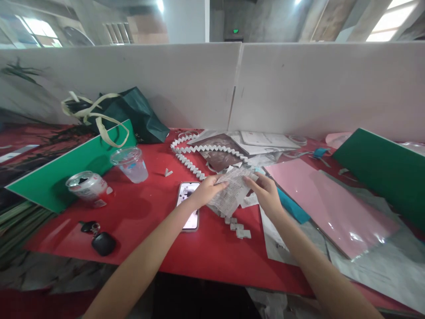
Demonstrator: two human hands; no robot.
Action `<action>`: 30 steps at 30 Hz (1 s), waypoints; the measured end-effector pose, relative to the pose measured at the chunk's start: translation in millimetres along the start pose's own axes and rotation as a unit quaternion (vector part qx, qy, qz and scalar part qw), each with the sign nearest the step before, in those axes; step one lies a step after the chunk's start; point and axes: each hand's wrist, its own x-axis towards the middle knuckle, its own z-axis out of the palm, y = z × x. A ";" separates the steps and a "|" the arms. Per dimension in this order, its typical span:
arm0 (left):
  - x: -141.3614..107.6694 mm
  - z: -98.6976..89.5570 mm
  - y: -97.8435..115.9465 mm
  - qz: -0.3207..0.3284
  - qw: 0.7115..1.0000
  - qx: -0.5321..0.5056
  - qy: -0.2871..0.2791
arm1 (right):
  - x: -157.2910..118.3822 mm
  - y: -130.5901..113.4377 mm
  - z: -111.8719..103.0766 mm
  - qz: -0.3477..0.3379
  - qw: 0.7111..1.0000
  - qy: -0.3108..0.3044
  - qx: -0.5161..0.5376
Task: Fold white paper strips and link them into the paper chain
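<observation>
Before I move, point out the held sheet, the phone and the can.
Held sheet (pixel 233 189), head view: middle of its printed face.
Phone (pixel 184 195), head view: upper part of its screen.
Can (pixel 92 189), head view: middle of its side.

Illumination is moderate and diffuse, with an overexposed upper-left window (pixel 40 27) and upper-right window (pixel 392 21), soft shadows on the worktop (pixel 142 230), glare spots on the glossy pink sheet (pixel 328 201), stretched outer edges, and print on the held paper (pixel 232 186) too soft to read.

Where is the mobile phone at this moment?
In the head view, the phone lies left of centre on the red table, partly hidden by the left forearm.
</observation>
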 end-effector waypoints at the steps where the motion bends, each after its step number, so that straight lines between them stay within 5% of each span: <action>1: 0.9 -2.5 -0.3 -0.016 1.000 -0.017 0.006 | 1.0 0.1 -0.9 -0.007 1.000 -0.009 -0.003; 5: 2.7 -5.2 -3.3 -0.068 0.994 -0.039 0.071 | 1.5 -2.2 -2.2 0.040 0.990 -0.124 0.057; 10: 1.3 1.2 -5.8 -0.114 0.988 -0.103 0.022 | -3.9 -4.2 1.1 0.059 0.970 -0.232 0.050; 17: -3.6 1.2 3.3 -0.122 0.980 -0.156 -0.038 | -5.9 -5.4 1.0 -0.001 0.975 -0.217 -0.051; 21: -3.3 -1.5 3.7 -0.106 0.990 -0.090 -0.012 | -6.8 -7.7 1.7 -0.018 0.978 -0.186 -0.090; 26: -1.6 1.4 -0.9 -0.047 0.992 -0.087 -0.083 | -6.4 -1.9 3.6 -0.022 0.979 -0.163 -0.117; 30: 2.5 4.5 -8.5 -0.018 0.994 -0.106 -0.034 | -6.8 4.8 6.2 -0.045 0.986 -0.141 -0.076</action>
